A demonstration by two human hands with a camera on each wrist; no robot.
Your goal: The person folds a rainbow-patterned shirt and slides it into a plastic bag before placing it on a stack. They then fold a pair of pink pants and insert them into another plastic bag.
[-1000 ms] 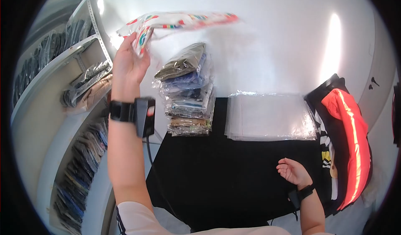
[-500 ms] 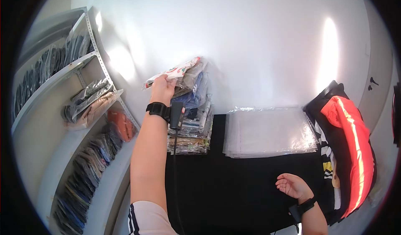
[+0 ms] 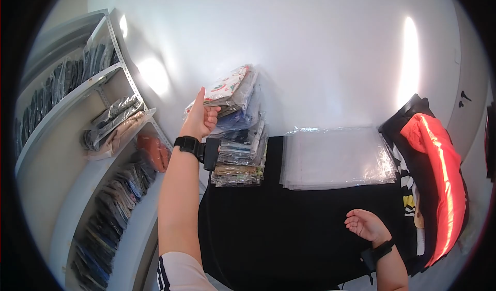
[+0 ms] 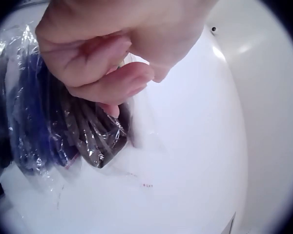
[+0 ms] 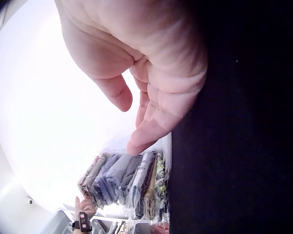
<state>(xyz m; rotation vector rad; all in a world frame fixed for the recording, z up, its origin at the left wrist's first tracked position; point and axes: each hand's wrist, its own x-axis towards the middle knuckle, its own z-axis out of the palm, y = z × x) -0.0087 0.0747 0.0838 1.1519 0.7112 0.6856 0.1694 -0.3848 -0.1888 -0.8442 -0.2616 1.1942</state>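
My left hand [image 3: 201, 119] is at the front left edge of a tall stack of bagged folded clothes [image 3: 240, 151], its thumb pointing up and its fingers curled. On top of that stack lies a white packet with a red and green print [image 3: 230, 84]. In the left wrist view the curled fingers [image 4: 112, 85] overlap a dark bagged garment [image 4: 100, 146], and nothing shows gripped between them. My right hand [image 3: 368, 226] hovers over the black table [image 3: 299, 229] with fingers loosely bent, holding nothing; the right wrist view shows bare space between thumb and fingers.
A pile of clear plastic bags [image 3: 338, 159] lies right of the stack. Beyond it at the right edge are black and red-orange garments [image 3: 436, 182]. Grey shelves [image 3: 77, 102] with bagged clothes stand at left; a white wall [image 3: 310, 53] rises behind.
My left hand brought the printed packet from the upper left down onto the stack, then let go, its thumb lifting. The right hand has hardly moved.
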